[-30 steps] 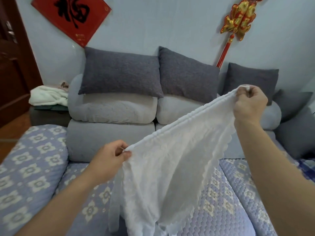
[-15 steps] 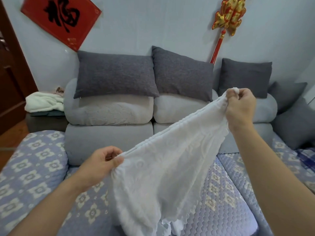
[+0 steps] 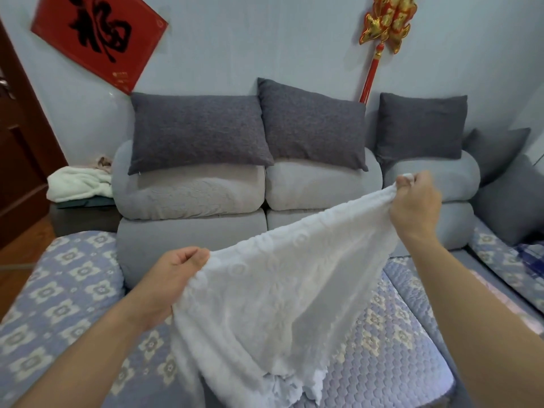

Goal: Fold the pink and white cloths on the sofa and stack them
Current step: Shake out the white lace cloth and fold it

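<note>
Above the quilted sofa seat [image 3: 391, 357], the white embossed cloth [image 3: 282, 295] is hanging stretched between 2 hands, the left hand [image 3: 173, 278] and right hand [image 3: 415, 204] each pinching a top corner. It is looking light, soft and limp, best held at corners. Its lower hem is running out of view, and no pink cloth is showing.

The grey sofa [image 3: 191, 240] carries a lavender flower-patterned quilted cover [image 3: 67, 290] on its seat and dark grey pillows [image 3: 197, 131].
</note>
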### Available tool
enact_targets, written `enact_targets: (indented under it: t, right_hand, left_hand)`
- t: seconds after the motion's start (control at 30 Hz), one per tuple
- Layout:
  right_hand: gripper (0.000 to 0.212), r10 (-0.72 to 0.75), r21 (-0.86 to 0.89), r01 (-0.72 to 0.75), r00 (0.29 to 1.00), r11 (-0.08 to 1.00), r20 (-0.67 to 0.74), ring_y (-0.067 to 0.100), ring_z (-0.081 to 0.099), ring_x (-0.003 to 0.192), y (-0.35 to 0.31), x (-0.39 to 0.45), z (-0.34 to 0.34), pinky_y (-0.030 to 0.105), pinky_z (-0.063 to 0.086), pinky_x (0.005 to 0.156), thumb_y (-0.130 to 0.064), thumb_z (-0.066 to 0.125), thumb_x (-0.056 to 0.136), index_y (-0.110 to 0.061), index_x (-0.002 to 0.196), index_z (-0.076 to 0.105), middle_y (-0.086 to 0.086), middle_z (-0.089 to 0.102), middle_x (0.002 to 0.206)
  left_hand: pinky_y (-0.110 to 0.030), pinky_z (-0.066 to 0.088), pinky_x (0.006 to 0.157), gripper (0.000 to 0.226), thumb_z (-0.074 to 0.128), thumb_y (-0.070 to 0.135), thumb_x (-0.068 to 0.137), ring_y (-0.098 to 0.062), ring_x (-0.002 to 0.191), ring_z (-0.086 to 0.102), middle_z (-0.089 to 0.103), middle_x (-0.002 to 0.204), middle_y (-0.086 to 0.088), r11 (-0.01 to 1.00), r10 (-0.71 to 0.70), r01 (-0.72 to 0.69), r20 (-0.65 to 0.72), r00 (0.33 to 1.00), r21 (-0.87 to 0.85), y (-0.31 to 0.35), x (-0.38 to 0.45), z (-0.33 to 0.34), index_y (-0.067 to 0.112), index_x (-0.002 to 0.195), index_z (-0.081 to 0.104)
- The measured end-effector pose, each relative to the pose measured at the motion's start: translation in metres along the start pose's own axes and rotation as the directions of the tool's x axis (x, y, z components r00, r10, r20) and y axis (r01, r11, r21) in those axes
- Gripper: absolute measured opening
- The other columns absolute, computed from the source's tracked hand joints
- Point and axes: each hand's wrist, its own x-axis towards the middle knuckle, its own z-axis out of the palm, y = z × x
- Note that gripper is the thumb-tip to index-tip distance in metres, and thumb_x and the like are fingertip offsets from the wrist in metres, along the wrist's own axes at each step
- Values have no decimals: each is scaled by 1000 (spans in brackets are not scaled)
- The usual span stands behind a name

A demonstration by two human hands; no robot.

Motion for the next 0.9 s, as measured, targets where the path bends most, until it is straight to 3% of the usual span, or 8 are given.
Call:
enact_targets:
  t: [0.17,0.27,0.3,0.37,0.43,0.6,0.8,0.9]
  right_hand:
    - [10,274,441,-308,951,843,141,23,59,79,-13,-5,0,32,43,68,-24,47,95,-14,93,49,8,74,95]
    - [10,-73,516,-85,958,852,278,12,52,56,-65,-30,-13,27,42,54,-16,54,98,-15,90,59,5,68,75]
    - [11,-238,507,-4,879,862,413,6,51,52,-85,-46,-17,22,40,49,-19,57,99,-15,92,64,5,69,77]
    - [19,-439,439,138,540,888,718,2,57,57,-107,-80,-15,18,45,52,-34,59,99,-20,103,70,6,74,89]
    - [33,-447,354,314,309,881,839,17,67,76,-107,-102,-8,39,57,71,-54,60,92,-27,107,70,9,72,95]
    - [9,-416,282,377,343,882,842,4,46,56,-95,-94,-14,33,42,55,-39,70,91,-32,95,74,-12,50,62]
    - [22,-417,115,579,423,807,804,15,62,82,-106,-85,-19,37,52,75,-42,67,91,-22,96,74,-1,69,82]
    - [28,-452,66,637,466,768,761,21,58,78,-112,-85,-23,38,50,69,-41,67,92,-14,87,66,2,63,76]
  left_hand:
    - [-27,40,57,44,60,49,92,-18,70,47,54,72,-4,970,86,-121,165,982,210,23,3,17,8,75,62]
    - [-33,32,62,39,58,44,98,-16,69,39,44,72,1,930,98,-204,326,940,307,41,13,47,17,70,56]
    - [-35,32,63,40,58,46,97,-17,70,39,45,74,0,923,94,-221,372,924,316,48,16,58,15,73,59]
    - [-37,33,64,40,61,48,95,-18,70,40,48,75,-2,921,126,-269,441,889,280,59,22,79,11,80,64]
    - [-31,34,62,28,61,41,93,-12,67,41,50,69,10,880,235,-375,417,878,293,64,29,93,21,73,66]
    - [-30,39,62,28,59,36,98,-5,62,47,55,66,8,852,368,-388,125,921,351,42,21,110,16,79,63]
    - [-25,51,84,32,59,17,101,-6,96,61,66,113,4,914,374,-391,155,915,104,13,-9,137,30,130,53]
    - [-33,54,81,43,64,11,94,-16,94,64,63,113,5,923,385,-384,74,920,-37,4,-6,137,35,125,47]
